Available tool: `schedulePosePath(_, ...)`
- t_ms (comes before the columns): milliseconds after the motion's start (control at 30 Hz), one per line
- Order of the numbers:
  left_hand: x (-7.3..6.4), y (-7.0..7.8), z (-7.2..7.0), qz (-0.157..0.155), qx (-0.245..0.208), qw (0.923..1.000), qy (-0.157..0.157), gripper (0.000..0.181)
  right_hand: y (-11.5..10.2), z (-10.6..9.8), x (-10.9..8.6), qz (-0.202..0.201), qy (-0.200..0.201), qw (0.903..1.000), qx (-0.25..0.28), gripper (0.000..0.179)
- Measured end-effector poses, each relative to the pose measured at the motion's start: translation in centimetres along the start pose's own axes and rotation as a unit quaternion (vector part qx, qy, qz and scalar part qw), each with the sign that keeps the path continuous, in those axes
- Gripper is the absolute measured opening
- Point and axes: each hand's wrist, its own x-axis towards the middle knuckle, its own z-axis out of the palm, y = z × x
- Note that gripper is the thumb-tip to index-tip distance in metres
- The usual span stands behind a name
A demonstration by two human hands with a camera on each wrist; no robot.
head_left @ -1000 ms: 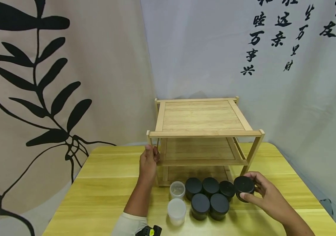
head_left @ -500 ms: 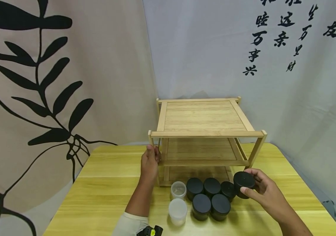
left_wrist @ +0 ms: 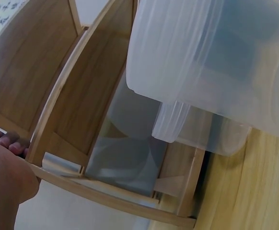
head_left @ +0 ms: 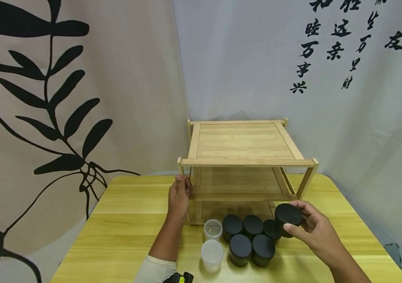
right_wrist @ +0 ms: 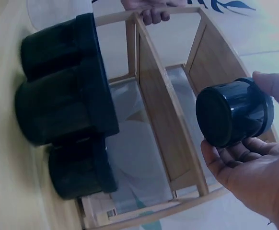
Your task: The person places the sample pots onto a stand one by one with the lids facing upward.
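A three-tier wooden shelf (head_left: 247, 162) stands on the table. My left hand (head_left: 179, 197) grips its left front post, fingers curled round the wood, as the right wrist view also shows. My right hand (head_left: 314, 228) holds a black lidded jar (head_left: 287, 218) between thumb and fingers, off the table near the shelf's right front. In the right wrist view, that black jar (right_wrist: 233, 112) is held in front of the tiers. Several other black jars (head_left: 240, 248) stand in front of the shelf. Left of them are two translucent jars (head_left: 212, 253), one behind the other.
The yellow wood-grain table (head_left: 126, 220) reaches left and right of the shelf. Behind it hang pale cloths, one with a black plant print (head_left: 70, 125), the other with black written characters (head_left: 307, 49). The shelf's top board (head_left: 245, 141) carries nothing visible.
My right hand has raised the black jar and brought it slightly left, over the smaller black jar beside the group. My left hand keeps its grip on the post.
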Motion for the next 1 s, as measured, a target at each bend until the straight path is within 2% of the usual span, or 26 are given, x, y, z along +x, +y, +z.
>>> schedulePosePath(200, 0.0, 0.0, 0.0, 0.002, 0.0, 1.0, 0.001, 0.073, -1.2, 0.5, 0.2, -0.019, -0.003, 0.9998, -0.006, 0.042)
schedulePosePath(500, -0.1, 0.4, 0.0, -0.008, 0.018, 0.9998, -0.01, 0.065, -2.5, 0.6, 0.6, -0.026, -0.027, 0.9983, 0.044, 0.041)
schedulePosePath(1000, 0.0, 0.0, -0.2, 0.009, 0.032, 0.9993, -0.014, 0.067, -3.8, 1.0, 1.7, -0.042, -0.024, 0.9981, 0.037, 0.042)
